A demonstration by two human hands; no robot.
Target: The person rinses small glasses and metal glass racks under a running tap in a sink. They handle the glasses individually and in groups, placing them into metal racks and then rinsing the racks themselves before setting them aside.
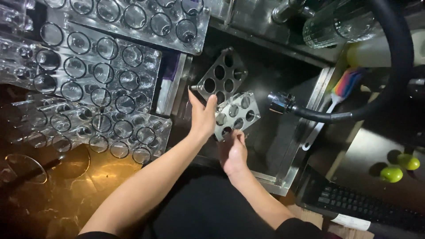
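Two small clear plastic racks with round holes sit over a steel sink [283, 152]. The upper rack [221, 77] is tilted and empty. The lower rack [239, 113] lies just in front of it. My left hand [201, 118] reaches in from the left, fingers spread around the racks' left edge, thumb on the lower rack. My right hand [232, 154] grips the lower rack's near corner from underneath. Whether the left fingers also grip the upper rack is unclear.
Several large clear racks [102, 84] filled with small glasses are stacked on the left. A black hose with a chrome spray nozzle [281, 102] points at the racks from the right. A rainbow-bristled brush [345, 84], two limes [392, 174], a keyboard [349, 201] and a ribbed glass [336, 24] lie to the right.
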